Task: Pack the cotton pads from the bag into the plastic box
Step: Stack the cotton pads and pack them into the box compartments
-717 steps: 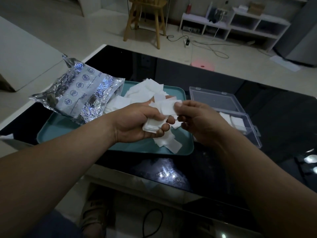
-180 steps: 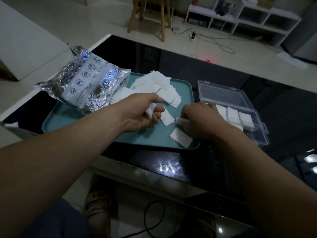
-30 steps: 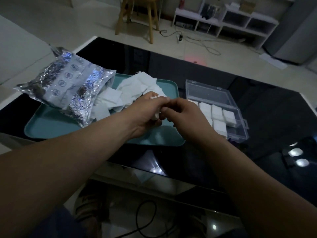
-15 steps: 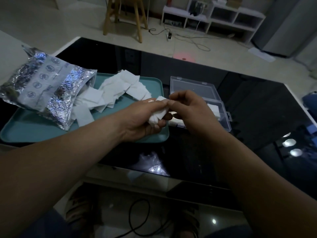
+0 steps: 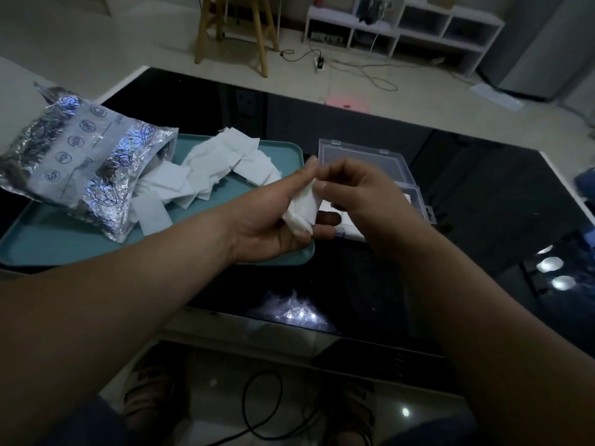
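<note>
My left hand (image 5: 273, 220) grips a small stack of cotton pads (image 5: 301, 210) above the tray's (image 5: 64, 249) near corner; my right hand (image 5: 363, 194) pinches its top edge, before the open plastic box (image 5: 363, 152).

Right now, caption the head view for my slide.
Left hand grips a stack of cotton pads while the right hand pinches its top, near the open plastic box.

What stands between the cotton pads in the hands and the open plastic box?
Nothing visible. The left hand holds the pad stack, the right hand pinches its top, and the plastic box lies just beyond, its lid open. The right hand hides part of it.
</note>
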### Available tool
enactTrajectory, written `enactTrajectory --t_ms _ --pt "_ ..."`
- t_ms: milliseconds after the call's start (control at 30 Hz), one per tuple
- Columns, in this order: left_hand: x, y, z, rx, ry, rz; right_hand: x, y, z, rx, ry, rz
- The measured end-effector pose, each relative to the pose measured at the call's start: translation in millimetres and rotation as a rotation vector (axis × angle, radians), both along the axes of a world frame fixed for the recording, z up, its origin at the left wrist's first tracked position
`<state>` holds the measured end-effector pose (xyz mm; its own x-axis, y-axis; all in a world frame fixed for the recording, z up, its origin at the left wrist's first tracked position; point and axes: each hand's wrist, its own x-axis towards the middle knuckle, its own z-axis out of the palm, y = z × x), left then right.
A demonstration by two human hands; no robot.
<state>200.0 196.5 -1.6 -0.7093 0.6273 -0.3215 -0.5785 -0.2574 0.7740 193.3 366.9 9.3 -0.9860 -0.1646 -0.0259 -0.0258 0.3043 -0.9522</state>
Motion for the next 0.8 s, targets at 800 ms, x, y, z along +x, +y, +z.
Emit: enactTrajectory --t_ms 800 --pt "-1 17 -4 0.139 -0.092 0.002 22 10 8 0.417 0.206 0.202"
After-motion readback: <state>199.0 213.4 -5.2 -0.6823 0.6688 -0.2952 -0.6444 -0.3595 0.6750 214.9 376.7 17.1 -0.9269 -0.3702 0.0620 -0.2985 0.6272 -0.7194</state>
